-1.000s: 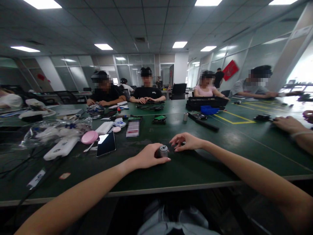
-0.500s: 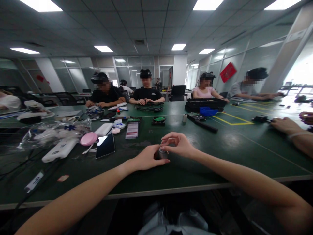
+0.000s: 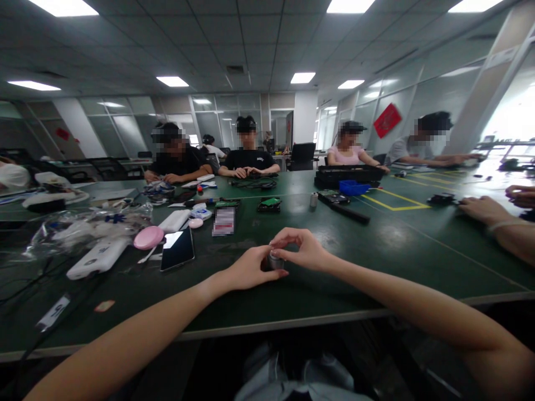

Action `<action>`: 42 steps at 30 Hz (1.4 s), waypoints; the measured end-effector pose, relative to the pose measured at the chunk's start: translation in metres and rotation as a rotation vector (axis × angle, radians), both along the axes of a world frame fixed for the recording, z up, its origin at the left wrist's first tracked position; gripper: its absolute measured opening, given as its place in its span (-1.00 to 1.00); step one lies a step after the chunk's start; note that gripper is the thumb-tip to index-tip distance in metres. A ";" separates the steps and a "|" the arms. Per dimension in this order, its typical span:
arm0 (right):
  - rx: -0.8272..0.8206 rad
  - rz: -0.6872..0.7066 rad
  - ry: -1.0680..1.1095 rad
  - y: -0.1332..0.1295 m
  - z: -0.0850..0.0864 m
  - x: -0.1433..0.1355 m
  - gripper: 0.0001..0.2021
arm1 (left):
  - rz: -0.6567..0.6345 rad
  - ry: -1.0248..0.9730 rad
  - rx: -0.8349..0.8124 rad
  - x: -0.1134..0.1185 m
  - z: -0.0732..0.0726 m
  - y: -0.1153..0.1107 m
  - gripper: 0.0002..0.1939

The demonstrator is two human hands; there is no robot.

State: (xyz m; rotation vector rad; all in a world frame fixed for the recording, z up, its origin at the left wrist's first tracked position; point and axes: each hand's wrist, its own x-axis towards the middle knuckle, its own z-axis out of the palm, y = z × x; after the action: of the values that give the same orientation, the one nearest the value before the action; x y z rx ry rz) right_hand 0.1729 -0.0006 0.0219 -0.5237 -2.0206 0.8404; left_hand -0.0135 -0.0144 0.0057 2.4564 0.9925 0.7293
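A small grey metal cylinder (image 3: 276, 263) stands upright on the green table in front of me. My left hand (image 3: 249, 269) is wrapped round it, thumb on the near side, with its fingers mostly hidden behind. Over the cylinder's top, my right hand (image 3: 303, 249) is closed in a pinch, thumb and fingertips brought together at its upper rim. Whatever lies between those fingertips is too small to make out. A similar pale cylinder (image 3: 313, 199) stands farther back, out of reach of both hands.
To the left lie a phone (image 3: 178, 249), a pink round case (image 3: 149, 238), a white power bank (image 3: 99, 258) and a crumpled plastic bag (image 3: 50, 231). Beyond my hands are circuit boards (image 3: 268, 205), a black bar (image 3: 349, 214) and a blue tray (image 3: 353, 187). A co-worker's hand (image 3: 485, 211) rests at right.
My right thumb and fingertips have drawn closer together at the cylinder's top. The left hand keeps its hold. The whole view has shifted slightly.
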 end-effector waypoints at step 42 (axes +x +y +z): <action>0.009 0.005 -0.611 0.055 0.001 0.064 -0.56 | -0.007 0.038 -0.024 -0.001 0.008 -0.004 -0.57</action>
State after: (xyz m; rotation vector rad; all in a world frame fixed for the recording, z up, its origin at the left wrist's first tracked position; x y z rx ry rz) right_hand 0.2368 0.0549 0.0225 -0.8471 -2.5730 0.7274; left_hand -0.0146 -0.0182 0.0133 2.4607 1.0007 0.6674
